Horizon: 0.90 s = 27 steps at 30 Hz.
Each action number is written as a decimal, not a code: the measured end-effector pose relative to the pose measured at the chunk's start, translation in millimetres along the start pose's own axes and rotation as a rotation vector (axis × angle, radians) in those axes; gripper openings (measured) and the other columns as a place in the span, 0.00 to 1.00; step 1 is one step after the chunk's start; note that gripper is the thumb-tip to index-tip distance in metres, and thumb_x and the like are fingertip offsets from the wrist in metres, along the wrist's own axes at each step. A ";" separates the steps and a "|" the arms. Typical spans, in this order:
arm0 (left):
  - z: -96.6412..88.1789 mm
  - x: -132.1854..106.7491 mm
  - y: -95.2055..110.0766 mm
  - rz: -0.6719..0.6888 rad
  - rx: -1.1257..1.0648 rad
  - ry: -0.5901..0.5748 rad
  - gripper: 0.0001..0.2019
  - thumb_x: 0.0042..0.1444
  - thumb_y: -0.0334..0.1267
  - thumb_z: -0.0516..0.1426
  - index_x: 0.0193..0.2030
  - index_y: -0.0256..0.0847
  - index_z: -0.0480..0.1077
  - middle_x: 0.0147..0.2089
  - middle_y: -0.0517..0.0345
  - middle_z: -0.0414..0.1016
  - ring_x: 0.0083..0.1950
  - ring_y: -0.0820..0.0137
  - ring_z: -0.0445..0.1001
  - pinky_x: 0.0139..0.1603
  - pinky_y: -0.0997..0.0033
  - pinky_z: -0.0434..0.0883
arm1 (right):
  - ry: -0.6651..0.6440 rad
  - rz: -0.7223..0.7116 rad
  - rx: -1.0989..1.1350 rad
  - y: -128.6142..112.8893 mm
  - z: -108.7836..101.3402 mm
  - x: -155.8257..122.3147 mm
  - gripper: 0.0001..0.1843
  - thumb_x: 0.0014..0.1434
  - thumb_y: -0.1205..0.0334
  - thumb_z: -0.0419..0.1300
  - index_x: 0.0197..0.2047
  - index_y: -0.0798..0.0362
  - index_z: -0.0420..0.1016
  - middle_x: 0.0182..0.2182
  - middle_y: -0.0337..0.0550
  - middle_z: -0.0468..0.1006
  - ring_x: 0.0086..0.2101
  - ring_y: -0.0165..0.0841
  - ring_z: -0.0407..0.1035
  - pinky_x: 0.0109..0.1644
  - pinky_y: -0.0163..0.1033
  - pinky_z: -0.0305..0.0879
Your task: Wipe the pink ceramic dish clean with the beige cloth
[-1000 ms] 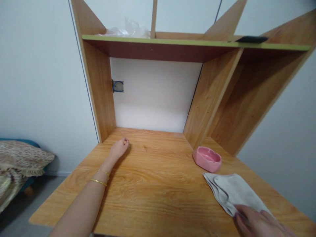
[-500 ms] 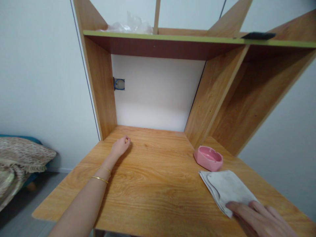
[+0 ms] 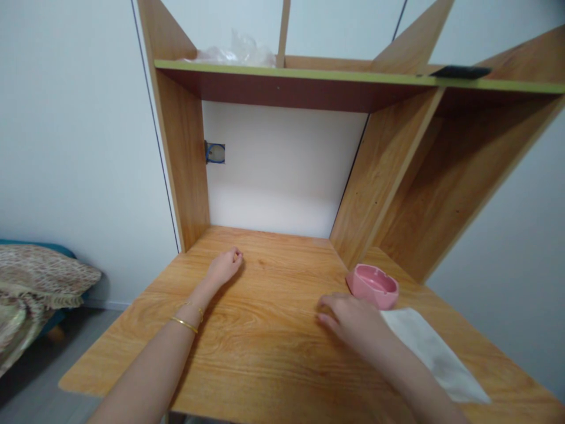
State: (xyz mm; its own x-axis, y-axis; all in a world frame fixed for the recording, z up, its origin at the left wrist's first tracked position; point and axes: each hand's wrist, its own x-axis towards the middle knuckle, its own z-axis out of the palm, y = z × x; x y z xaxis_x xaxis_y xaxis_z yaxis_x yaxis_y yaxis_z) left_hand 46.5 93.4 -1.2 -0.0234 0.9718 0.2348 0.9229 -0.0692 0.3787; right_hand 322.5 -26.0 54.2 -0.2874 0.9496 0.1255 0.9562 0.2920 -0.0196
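My left hand [image 3: 224, 266] rests on the wooden desktop [image 3: 265, 347], its fingers curled closed, and I see nothing in it. Gold bracelets circle that wrist. Over the desk's right half, my right hand [image 3: 348, 318] is open, with fingers bent and apart, holding nothing. Close beyond it stands a pink ashtray [image 3: 375, 282] with a notched rim, partly hidden behind the hand. A folded whitish cloth [image 3: 435, 353] lies on the desk to the right, and my right forearm covers its left part.
A wooden shelf unit with a green-edged shelf [image 3: 282, 72] rises at the desk's back. On it lie a clear plastic bag [image 3: 238, 52] and a dark flat object [image 3: 461, 72]. An uncovered wall box [image 3: 216, 153] shows wires. Patterned fabric [image 3: 39, 271] lies at far left.
My right hand has left the cloth and moved left and away from me, to beside the ashtray. My left hand has shifted slightly right.
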 end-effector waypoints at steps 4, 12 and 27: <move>4.7 -2.0 3.7 0.073 0.009 -0.035 0.14 0.57 0.41 0.44 0.39 0.38 0.67 0.36 0.51 0.74 0.36 0.68 0.71 0.34 0.73 0.61 | -0.046 0.016 0.298 -45.2 5.5 62.0 0.12 0.55 0.60 0.52 0.28 0.57 0.74 0.29 0.52 0.78 0.30 0.36 0.70 0.29 0.34 0.56; 4.2 -4.8 12.3 0.225 0.054 -0.125 0.19 0.59 0.43 0.41 0.28 0.37 0.68 0.29 0.53 0.73 0.30 0.71 0.67 0.30 0.74 0.57 | -0.100 0.053 0.534 -37.3 59.2 115.1 0.20 0.59 0.56 0.49 0.23 0.57 0.72 0.16 0.39 0.71 0.15 0.22 0.59 0.20 0.28 0.49; 10.3 -21.5 43.8 0.365 0.059 -0.219 0.20 0.59 0.44 0.41 0.30 0.36 0.70 0.26 0.52 0.72 0.25 0.71 0.66 0.29 0.73 0.57 | -0.094 0.053 0.584 -19.6 82.6 105.5 0.23 0.58 0.55 0.48 0.18 0.57 0.70 0.11 0.35 0.63 0.15 0.24 0.55 0.20 0.30 0.44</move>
State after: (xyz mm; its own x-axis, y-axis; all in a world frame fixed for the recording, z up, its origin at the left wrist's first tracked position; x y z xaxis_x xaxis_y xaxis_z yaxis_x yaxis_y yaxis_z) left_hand 91.4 71.8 1.1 0.3854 0.9111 0.1461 0.8758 -0.4111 0.2529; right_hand 268.9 77.8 -14.1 -0.2690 0.9629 0.0215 0.7884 0.2330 -0.5693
